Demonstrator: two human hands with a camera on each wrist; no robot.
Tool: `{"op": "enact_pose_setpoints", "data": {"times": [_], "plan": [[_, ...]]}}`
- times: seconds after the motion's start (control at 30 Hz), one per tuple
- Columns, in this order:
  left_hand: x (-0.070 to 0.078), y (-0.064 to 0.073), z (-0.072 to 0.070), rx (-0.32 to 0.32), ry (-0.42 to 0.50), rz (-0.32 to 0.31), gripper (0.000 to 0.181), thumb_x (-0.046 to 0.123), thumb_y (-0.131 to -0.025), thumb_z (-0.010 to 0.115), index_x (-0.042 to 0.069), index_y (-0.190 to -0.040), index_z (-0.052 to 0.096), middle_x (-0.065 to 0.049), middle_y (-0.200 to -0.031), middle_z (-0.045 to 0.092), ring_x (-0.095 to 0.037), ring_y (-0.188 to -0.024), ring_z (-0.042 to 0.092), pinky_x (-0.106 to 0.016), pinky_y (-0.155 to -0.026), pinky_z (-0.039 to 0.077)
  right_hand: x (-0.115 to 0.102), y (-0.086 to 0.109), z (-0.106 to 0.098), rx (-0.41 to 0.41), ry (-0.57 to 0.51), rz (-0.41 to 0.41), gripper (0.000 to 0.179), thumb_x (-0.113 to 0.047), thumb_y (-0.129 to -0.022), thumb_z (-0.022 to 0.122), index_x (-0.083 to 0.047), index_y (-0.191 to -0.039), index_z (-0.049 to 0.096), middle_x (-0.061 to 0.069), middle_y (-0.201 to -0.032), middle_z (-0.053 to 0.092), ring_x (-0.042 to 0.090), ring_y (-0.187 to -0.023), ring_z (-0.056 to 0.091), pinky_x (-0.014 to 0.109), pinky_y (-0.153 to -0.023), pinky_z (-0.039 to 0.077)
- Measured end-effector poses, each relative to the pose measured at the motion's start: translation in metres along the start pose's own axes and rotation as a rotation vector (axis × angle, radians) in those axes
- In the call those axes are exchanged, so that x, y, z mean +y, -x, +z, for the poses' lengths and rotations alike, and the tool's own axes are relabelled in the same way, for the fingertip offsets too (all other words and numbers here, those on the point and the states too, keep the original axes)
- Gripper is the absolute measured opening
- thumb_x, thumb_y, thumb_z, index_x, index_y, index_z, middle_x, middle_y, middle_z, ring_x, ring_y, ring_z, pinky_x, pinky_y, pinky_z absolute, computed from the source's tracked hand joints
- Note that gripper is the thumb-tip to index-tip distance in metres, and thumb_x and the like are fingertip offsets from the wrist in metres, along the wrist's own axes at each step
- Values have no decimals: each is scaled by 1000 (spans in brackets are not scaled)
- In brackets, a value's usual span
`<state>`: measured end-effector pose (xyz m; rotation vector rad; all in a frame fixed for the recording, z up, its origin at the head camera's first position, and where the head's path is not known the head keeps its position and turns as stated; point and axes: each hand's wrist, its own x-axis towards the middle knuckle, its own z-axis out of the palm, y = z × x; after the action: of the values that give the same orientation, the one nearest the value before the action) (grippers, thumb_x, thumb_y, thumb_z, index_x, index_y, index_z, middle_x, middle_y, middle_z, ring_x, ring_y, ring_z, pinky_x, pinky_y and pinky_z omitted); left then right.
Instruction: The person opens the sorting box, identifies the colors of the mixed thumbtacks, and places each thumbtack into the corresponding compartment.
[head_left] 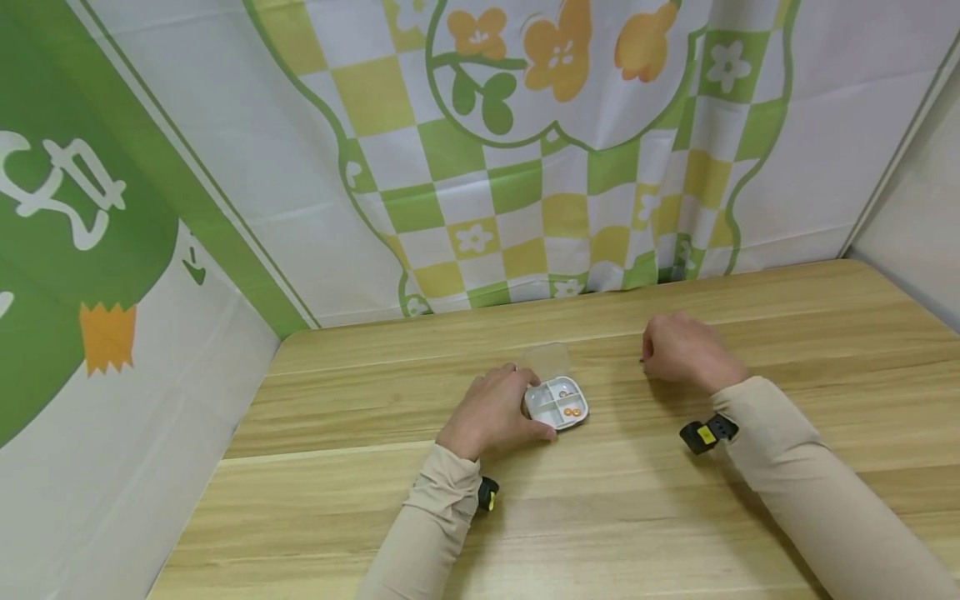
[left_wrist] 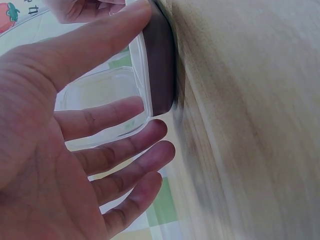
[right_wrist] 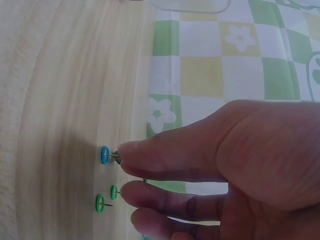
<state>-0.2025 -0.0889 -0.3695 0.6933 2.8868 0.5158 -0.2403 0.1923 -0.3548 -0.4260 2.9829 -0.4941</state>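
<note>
White box (head_left: 557,403): I see it upright on the wooden surface (head_left: 315,517), towards five o'clock from the middle of my head view, four compartments facing up; my left wrist view shows its dark lower side.
Clear lid (head_left: 546,360): open, at the box's twelve o'clock.
Orange discs (head_left: 568,412): three in the box, one in the compartment at one o'clock, two in the one at five; too small for me to make out more.
Left grip (head_left: 495,410): at the box's nine o'clock, holding it, thumb on the near edge and index finger against the side by the lid; I see the other three fingers extended beside it.
Right grip (head_left: 688,354): between two and three o'clock from the box, well apart from it, thumb and forefinger close together, low over the surface; I cannot tell whether they pinch anything.
Blue tack (right_wrist: 105,155): on the surface, at nine o'clock from the right thumb tip in that wrist view, point up; a teal bit (right_wrist: 118,158) at the thumb is mostly hidden.
Green tacks (right_wrist: 100,203): two, near seven o'clock from that thumb tip, points up.
Checked cloth (head_left: 517,183): hanging at twelve o'clock, behind the surface.
</note>
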Motion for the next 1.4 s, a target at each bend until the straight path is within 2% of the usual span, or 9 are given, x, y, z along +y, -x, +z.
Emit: {"op": "enact_pose_setpoints", "data": {"times": [0.37,0.8,0.93,1.23,1.4], "plan": [[-1,0,0,3,-11,12,69,43,-74,91,7,-128,66,-7,-116,65,-21,-104,59,-44,-98,43,2,-2,5,-8,32,13,23,-6,-81,69,-17,-61,62,0,-65,57,21,-63,53,35,-53,40],[-1,-1,-4,2,7,22,67,39,-72,93,5,-125,68,-6,-115,71,-23,-105,63,-47,-97,45,-2,-2,5,-17,23,3,20,-7,-83,70,-16,-66,64,0,-68,58,20,-66,53,36,-56,41],[-2,-1,-4,3,-1,27,66,37,-72,93,5,-123,69,-5,-113,71,-23,-103,63,-46,-95,46,-7,-2,4,-9,20,-23,17,-8,-81,69,-16,-67,64,0,-69,59,20,-66,54,35,-58,42],[-2,-2,-4,4,-6,32,65,37,-71,93,5,-123,69,-6,-112,71,-23,-103,63,-47,-94,46,-28,0,4,25,-14,-119,13,-14,-86,75,-16,-75,69,-2,-75,63,18,-70,57,38,-65,48],[-2,-2,-4,0,-15,28,65,38,-72,93,5,-123,69,-5,-113,70,-23,-103,63,-46,-93,47,-43,2,6,30,-44,-163,10,-15,-88,75,-16,-78,71,-4,-73,61,16,-69,55,36,-64,46]]}}
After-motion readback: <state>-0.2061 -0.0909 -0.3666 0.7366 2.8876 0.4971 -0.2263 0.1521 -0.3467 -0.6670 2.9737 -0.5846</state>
